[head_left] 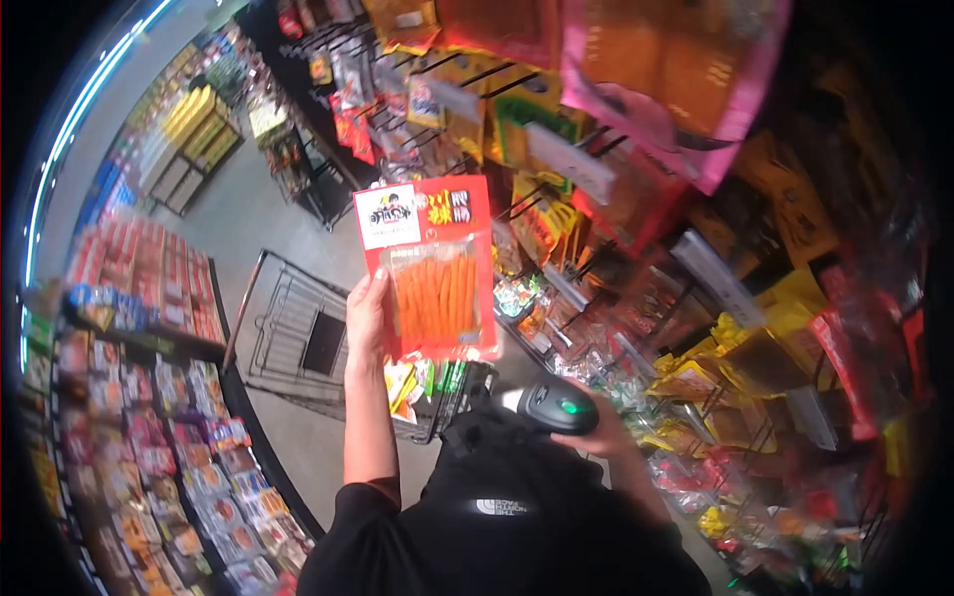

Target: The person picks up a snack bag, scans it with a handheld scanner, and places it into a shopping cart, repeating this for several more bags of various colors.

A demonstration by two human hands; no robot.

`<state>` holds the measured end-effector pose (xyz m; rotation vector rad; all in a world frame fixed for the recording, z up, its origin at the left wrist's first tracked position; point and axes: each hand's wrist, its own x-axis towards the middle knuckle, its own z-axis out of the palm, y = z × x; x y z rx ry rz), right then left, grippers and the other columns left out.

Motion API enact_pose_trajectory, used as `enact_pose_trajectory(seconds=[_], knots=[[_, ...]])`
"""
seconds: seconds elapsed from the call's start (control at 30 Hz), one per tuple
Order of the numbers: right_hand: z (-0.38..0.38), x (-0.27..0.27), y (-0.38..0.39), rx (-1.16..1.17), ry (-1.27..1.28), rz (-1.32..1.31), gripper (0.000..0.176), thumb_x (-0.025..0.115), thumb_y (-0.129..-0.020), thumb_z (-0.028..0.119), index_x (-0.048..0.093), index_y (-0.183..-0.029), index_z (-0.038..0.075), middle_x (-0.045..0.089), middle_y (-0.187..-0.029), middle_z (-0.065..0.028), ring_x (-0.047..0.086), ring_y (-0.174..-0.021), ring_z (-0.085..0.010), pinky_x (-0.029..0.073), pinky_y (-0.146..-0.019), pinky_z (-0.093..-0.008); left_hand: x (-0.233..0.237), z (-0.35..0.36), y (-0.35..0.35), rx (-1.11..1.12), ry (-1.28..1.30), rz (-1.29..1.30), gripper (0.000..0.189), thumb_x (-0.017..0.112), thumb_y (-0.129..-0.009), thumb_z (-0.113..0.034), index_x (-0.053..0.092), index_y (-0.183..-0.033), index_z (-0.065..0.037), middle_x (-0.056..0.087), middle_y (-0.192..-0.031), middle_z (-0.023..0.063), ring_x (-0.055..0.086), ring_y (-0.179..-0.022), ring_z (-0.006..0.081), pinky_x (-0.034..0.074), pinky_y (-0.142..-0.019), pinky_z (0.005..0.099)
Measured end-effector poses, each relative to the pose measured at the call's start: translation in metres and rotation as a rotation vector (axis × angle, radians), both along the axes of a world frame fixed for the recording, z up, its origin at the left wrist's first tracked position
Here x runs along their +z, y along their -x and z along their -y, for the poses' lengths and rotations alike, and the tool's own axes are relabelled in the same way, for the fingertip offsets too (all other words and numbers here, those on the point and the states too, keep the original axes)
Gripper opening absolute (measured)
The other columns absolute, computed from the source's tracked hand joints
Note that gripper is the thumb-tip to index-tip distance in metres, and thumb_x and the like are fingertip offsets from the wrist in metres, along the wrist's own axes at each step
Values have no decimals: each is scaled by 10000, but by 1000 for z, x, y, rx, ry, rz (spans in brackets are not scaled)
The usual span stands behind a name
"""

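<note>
My left hand (368, 310) is closed on the left edge of a red snack packet (437, 288), its thumb on the front. The packet is held upright, with orange sticks showing through a clear window and a white label at its top left. Lower right, my right hand (596, 429) is wrapped round a black handheld scanner (559, 407) with a green light on it. The scanner is below and to the right of the packet, apart from it. Part of the right hand is hidden behind the scanner.
A metal shopping cart (288, 328) stands at the left, with bright packets (422, 385) inside. Hanging racks of packets (542, 223) fill the right side. Shelves of packaged goods (189, 447) curve along the left. Yellow boxes (194, 129) are stacked farther back.
</note>
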<state>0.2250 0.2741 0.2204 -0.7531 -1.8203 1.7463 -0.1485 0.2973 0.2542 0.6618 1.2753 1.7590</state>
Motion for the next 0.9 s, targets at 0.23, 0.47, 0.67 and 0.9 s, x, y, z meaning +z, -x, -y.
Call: enact_pose_trajectory(seconds=[0.23, 0.47, 0.67, 0.9], knots=[[-12, -18, 48, -236, 313, 137, 530, 743, -775, 7, 548, -1268, -16, 663, -1101, -83, 623, -1009, -139, 490, -908, -304, -64, -7, 38, 87, 31, 110, 230, 557, -999, -217, 631, -1096, -22, 645, -909, 6, 597, -776, 100, 487, -725, 264], [-26, 8, 116, -187, 248, -151, 493, 659, -791, -65, 533, -1266, -15, 666, -1091, -93, 638, -987, -146, 518, -797, -272, -95, -5, 94, 22, 13, 220, 255, 512, -1015, -237, 604, -1126, -26, 640, -928, 35, 602, -804, 148, 497, -762, 306], [-37, 24, 150, -66, 341, -75, 502, 686, -805, -36, 514, -1277, -29, 654, -1117, -96, 635, -986, -137, 528, -784, -263, -107, -6, 121, 162, -56, 400, 222, 472, -1028, -219, 605, -1067, -45, 650, -887, 46, 615, -735, 135, 502, -654, 266], [-39, 21, 165, 153, 306, 1, 812, 780, -733, -22, 381, -1440, -44, 547, -1348, -131, 526, -1229, -167, 390, -1066, -329, -137, 4, 109, -468, -618, 1148, 234, 494, -965, -264, 493, -801, -97, 421, -598, -35, 419, -520, 110, 388, -592, 268]])
